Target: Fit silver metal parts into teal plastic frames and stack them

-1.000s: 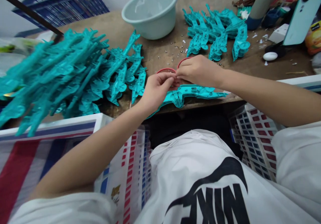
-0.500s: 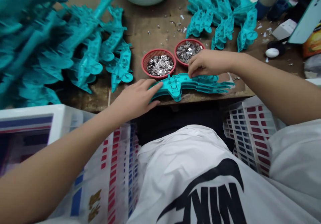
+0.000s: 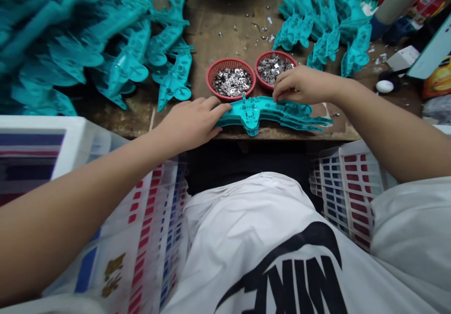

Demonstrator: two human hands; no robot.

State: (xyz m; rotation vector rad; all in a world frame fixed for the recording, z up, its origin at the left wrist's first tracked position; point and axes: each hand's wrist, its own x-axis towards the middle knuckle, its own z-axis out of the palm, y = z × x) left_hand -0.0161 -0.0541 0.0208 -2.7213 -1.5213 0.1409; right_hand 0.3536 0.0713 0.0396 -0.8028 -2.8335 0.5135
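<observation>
**Left hand (image 3: 190, 124) and right hand (image 3: 303, 85) working on a teal moulded plastic part (image 3: 252, 114) at the bench (image 3: 225, 18) edge**

The part is lying flat along the near edge of the bench, its arms reaching towards the right. The left hand is resting open on its left end, fingers extended and not closing around it. The right hand is curving down over its far edge, fingertips touching the plastic; whether those fingers are gripping firmly or only resting there cannot be told.

Just beyond the part, two round red baskets (image 3: 230, 61) (image 3: 276, 52) are holding small metal clips (image 3: 232, 82), and the right hand is sitting close against the right-hand basket. Teal parts are heaping up to the far left (image 3: 116, 37) and far right (image 3: 327, 27), with loose metal bits scattered across the bench between them.

The likeliest trouble is a knock: a careless wrist or knuckle could tip a basket and spill clips, while a push towards the person could slide the part off the near edge.

Compared with the one-second-old view, the hands are no longer pinched together above the baskets; they are apart, with both baskets showing.
</observation>
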